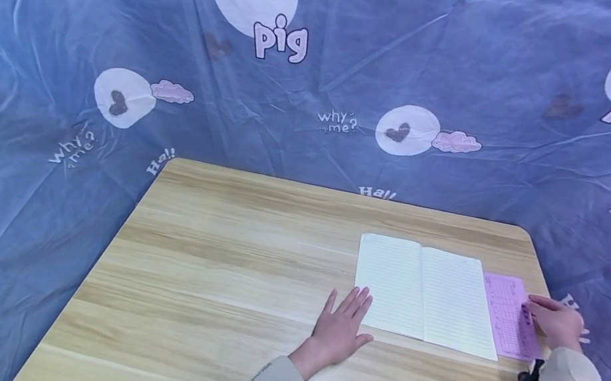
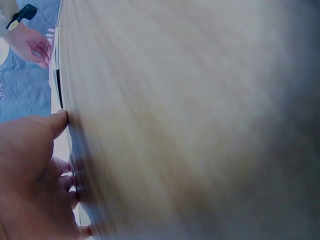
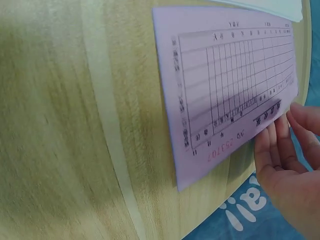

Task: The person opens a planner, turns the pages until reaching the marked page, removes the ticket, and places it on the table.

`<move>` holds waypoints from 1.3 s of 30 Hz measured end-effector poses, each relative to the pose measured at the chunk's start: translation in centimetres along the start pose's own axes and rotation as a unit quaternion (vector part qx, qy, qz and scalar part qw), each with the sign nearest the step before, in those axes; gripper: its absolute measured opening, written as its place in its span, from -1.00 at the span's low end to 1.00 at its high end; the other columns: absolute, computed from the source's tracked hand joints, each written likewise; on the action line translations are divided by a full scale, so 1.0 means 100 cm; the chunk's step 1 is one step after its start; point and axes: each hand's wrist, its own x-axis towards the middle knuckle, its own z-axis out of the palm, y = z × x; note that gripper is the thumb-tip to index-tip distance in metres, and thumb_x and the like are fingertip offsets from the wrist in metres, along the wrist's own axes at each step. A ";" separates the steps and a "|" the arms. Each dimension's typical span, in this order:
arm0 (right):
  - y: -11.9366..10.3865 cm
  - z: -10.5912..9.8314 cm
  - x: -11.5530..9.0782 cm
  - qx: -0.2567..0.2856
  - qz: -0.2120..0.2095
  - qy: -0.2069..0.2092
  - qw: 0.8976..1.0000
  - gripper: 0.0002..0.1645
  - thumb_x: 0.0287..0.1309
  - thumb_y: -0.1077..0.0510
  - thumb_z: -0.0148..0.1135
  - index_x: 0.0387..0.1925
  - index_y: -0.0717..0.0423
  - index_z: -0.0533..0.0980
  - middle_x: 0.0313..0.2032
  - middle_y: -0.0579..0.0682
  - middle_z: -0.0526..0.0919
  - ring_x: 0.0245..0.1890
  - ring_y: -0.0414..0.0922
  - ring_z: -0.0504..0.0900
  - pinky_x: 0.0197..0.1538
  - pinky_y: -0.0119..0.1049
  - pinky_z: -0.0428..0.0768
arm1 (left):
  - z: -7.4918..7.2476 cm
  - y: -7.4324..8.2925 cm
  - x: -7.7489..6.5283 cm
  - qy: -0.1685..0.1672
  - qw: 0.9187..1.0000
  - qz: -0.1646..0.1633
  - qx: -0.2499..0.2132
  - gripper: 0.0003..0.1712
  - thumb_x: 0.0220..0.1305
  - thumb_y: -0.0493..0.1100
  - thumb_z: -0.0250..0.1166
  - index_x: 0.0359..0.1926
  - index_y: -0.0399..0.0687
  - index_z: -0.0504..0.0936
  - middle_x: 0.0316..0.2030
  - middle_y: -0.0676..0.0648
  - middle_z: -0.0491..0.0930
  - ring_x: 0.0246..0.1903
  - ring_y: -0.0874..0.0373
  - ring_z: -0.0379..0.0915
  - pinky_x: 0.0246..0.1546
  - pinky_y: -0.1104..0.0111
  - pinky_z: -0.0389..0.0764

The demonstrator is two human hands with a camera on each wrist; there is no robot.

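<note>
An open notebook [image 1: 388,278] with blank lined pages lies on the right half of the table. Against its right edge is a pink printed form [image 1: 503,311], with a ruled grid and a red number visible in the right wrist view. My right hand [image 1: 559,324] pinches the form's outer long edge between thumb and fingers [image 3: 277,142]. My left hand [image 1: 337,334] lies flat with fingers spread, fingertips at the notebook's lower left corner. Whether the form reaches under the notebook, I cannot tell.
The light wood table [image 1: 221,257] has rounded far corners. Behind it and at both sides hangs a blue printed cloth [image 1: 324,153]. The form lies close to the table's right edge.
</note>
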 end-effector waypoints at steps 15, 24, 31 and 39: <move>0.013 0.049 -0.044 -0.172 -0.365 0.079 0.912 -0.66 0.10 0.43 0.22 -0.05 0.48 0.51 -0.14 0.56 0.54 -0.14 0.47 0.52 -0.12 0.28 0.42 | 0.010 0.000 0.003 0.007 1.000 0.001 -0.013 -0.12 0.42 0.41 -0.23 0.57 0.09 -0.10 0.55 0.10 -0.21 0.51 0.19 -0.35 0.46 0.03 -0.15; 0.028 0.078 -0.093 -0.179 -0.540 0.077 0.819 -0.44 0.09 0.36 0.28 0.17 0.42 0.46 0.16 0.40 0.46 0.41 0.03 0.22 0.47 -0.38 -0.03 | 0.005 0.000 0.002 0.004 1.000 0.001 -0.012 -0.12 0.43 0.40 -0.22 0.57 0.08 -0.09 0.55 0.09 -0.22 0.51 0.18 -0.34 0.46 0.03 -0.15; 0.050 0.086 -0.120 -0.207 -0.539 0.054 0.815 -0.37 0.11 0.25 0.34 0.24 0.30 0.45 0.24 0.27 0.45 0.45 -0.17 0.11 0.46 -0.41 -0.02 | 0.003 -0.001 0.002 -0.002 1.000 0.001 -0.010 -0.13 0.43 0.39 -0.23 0.57 0.07 -0.09 0.55 0.08 -0.20 0.51 0.18 -0.33 0.46 0.03 -0.15; 0.066 0.094 -0.130 -0.208 -0.501 0.050 0.839 -0.31 0.06 0.28 0.37 0.27 0.23 0.44 0.30 0.19 0.41 0.45 -0.25 0.10 0.39 -0.60 -0.08 | 0.007 -0.001 0.004 -0.004 1.000 0.000 -0.021 -0.11 0.43 0.41 -0.24 0.57 0.08 -0.14 0.55 0.09 -0.24 0.51 0.17 -0.37 0.47 0.02 -0.19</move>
